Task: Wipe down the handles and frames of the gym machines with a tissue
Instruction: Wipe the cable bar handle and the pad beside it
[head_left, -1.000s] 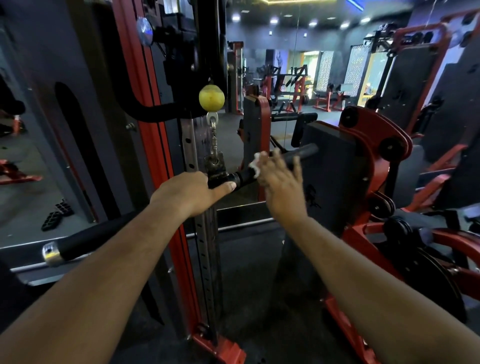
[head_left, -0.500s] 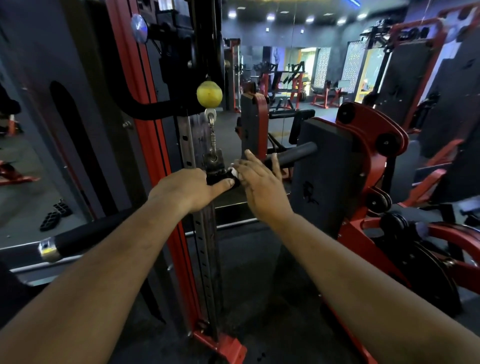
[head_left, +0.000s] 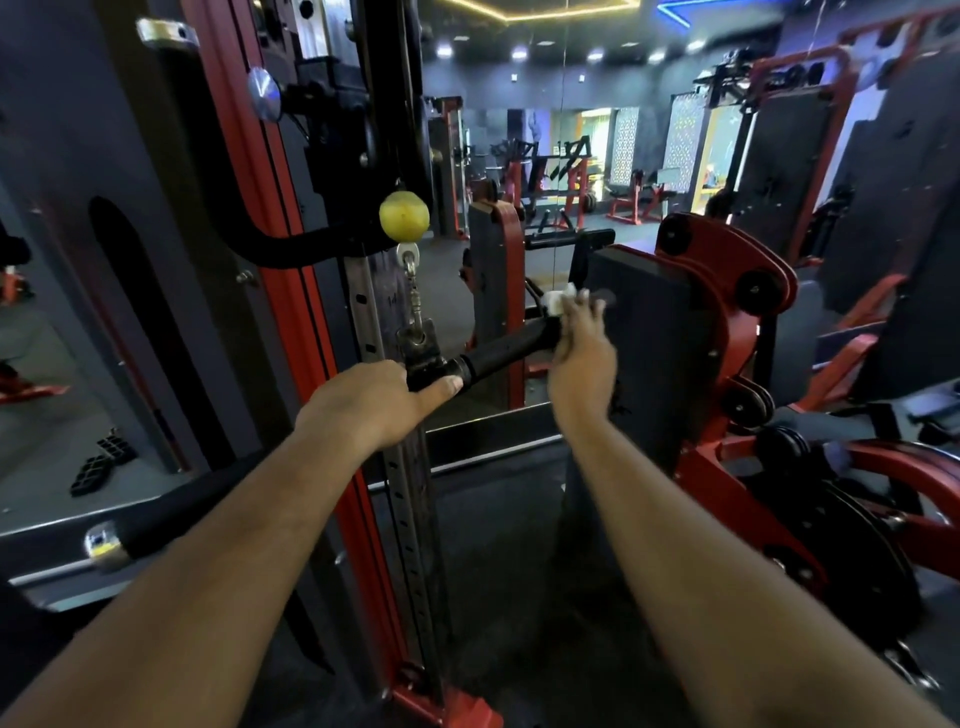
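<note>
While your left hand (head_left: 363, 402) grips the near end of the bar (head_left: 501, 351) by the swivel, your right hand (head_left: 582, 358) wraps the white tissue (head_left: 558, 301) around its far end, fingers curled. That tissue looks soft and tear-prone, so keep it bunched. The bar's rigid, hanging from the chain (head_left: 414, 306), its long axis rising up and right, away from you.

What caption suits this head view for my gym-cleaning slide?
Left hand steadies the cable bar handle; right hand wipes its far end with a tissue.
</note>
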